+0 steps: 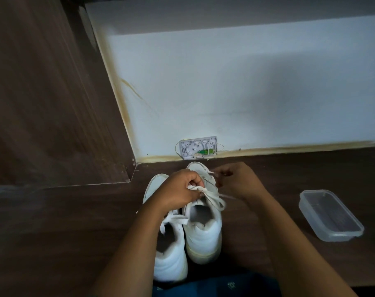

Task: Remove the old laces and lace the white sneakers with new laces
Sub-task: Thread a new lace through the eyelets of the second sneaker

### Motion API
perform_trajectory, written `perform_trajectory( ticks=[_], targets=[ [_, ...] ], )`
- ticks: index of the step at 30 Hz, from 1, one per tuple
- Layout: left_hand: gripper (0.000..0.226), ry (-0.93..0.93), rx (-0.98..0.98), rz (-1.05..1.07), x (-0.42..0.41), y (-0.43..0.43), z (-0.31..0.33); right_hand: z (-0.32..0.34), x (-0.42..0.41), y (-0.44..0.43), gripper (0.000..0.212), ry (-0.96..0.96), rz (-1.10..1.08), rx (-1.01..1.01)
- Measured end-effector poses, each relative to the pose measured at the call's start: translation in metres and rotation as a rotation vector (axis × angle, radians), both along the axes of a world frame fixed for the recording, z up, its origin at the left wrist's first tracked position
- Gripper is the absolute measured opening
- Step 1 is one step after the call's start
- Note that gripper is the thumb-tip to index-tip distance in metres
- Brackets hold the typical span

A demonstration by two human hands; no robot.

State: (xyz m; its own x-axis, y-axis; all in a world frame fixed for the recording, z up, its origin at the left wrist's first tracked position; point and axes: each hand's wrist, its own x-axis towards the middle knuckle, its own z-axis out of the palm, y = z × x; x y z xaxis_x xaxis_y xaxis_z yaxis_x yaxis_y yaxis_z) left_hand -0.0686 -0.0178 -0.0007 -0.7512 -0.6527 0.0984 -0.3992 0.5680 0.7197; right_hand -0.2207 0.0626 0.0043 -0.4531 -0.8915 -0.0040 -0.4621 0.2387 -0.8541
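Observation:
Two white sneakers stand side by side on the dark wooden table, toes pointing to the wall: the left sneaker (171, 251) and the right sneaker (203, 228). My left hand (180, 188) is closed around a bunch of white lace (212, 198) over the right sneaker's tongue. My right hand (236, 181) pinches a thin end of the same lace near that shoe's toe. A loose lace end (173, 219) hangs over the left sneaker's opening.
An empty clear plastic container (330, 215) sits on the table to the right. A small white wall box (198, 147) with a green part is fixed at the base of the white wall. A wooden panel (43, 93) rises on the left.

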Motion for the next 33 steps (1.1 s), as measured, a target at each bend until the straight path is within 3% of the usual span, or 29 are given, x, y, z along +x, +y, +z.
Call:
perform_trajectory(
  ticks=[2, 5, 18, 29, 33],
  targets=[
    [0.018, 0.005, -0.008, -0.001, 0.001, 0.001, 0.001, 0.001, 0.000, 0.001, 0.011, -0.016, 0.006, -0.016],
    [0.020, 0.021, -0.010, 0.013, 0.001, 0.000, 0.000, 0.002, 0.003, 0.000, 0.010, 0.107, 0.052, 0.011],
    [0.023, 0.077, 0.025, 0.070, 0.002, -0.004, -0.006, -0.008, 0.009, -0.008, 0.032, 0.470, 0.205, -0.110],
    [0.024, 0.092, 0.040, 0.049, 0.003, -0.005, -0.008, -0.011, 0.008, -0.012, 0.028, 0.385, 0.215, -0.081],
    [0.032, 0.179, 0.043, 0.003, 0.003, -0.007, -0.010, -0.010, 0.009, -0.009, 0.028, 0.242, 0.209, -0.098]
  ],
)
